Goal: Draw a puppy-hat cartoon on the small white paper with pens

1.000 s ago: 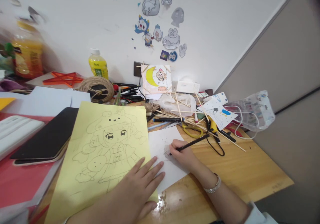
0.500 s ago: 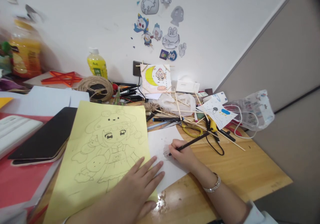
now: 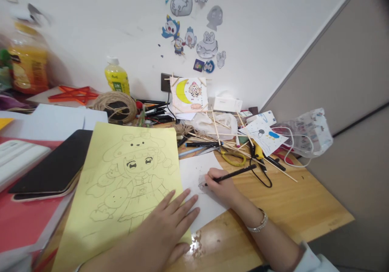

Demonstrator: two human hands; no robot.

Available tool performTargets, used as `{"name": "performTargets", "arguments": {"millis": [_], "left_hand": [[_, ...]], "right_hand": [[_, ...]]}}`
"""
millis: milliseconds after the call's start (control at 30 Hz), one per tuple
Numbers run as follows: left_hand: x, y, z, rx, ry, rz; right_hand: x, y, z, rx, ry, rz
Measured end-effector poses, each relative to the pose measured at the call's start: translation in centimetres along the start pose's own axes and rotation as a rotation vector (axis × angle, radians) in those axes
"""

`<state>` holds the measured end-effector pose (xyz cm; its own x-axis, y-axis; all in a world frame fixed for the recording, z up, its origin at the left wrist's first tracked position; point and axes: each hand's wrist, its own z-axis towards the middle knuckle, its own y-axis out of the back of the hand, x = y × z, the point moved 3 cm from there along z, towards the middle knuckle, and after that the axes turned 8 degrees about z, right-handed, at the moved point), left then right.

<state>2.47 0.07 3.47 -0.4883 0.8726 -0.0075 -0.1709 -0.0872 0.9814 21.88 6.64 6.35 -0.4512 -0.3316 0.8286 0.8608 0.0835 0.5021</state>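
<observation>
My left hand (image 3: 165,229) lies flat with fingers spread on the lower right corner of a yellow sheet (image 3: 121,183) that bears a pencil drawing of a cartoon girl. Its fingertips reach onto a white sheet (image 3: 197,171) beside it. My right hand (image 3: 220,187) rests on that white sheet, closed around a black pen (image 3: 234,174) whose tip touches a small sketch there. A silver bracelet (image 3: 258,223) circles my right wrist.
The wooden desk (image 3: 304,207) carries scissors (image 3: 232,158), several thin wooden sticks (image 3: 231,144), pens, a twine roll (image 3: 114,104), a yellow bottle (image 3: 117,77), a black tablet (image 3: 51,168), a moon picture (image 3: 188,94) and a plastic bag (image 3: 306,132). Stickers dot the wall.
The pen has tilted a little flatter as my right hand shifted slightly on the white sheet. My left hand stays put. The view has drifted a little.
</observation>
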Motion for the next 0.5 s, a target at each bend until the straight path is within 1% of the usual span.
{"name": "performTargets", "arguments": {"millis": [100,267,400,500], "left_hand": [[-0.1,-0.2,-0.1,-0.004,0.002,-0.008],[-0.1,0.6,0.2,0.038,0.001,-0.016],[-0.1,1.0,0.2,0.017,-0.011,-0.016],[-0.1,0.8,0.2,0.022,-0.006,-0.019]], "right_hand": [[0.0,0.0,0.0,-0.003,-0.009,0.011],[-0.2,0.0,-0.1,0.001,-0.026,0.043],[-0.3,0.0,-0.2,-0.010,-0.049,0.065],[-0.2,0.1,-0.2,-0.009,-0.052,0.080]]}}
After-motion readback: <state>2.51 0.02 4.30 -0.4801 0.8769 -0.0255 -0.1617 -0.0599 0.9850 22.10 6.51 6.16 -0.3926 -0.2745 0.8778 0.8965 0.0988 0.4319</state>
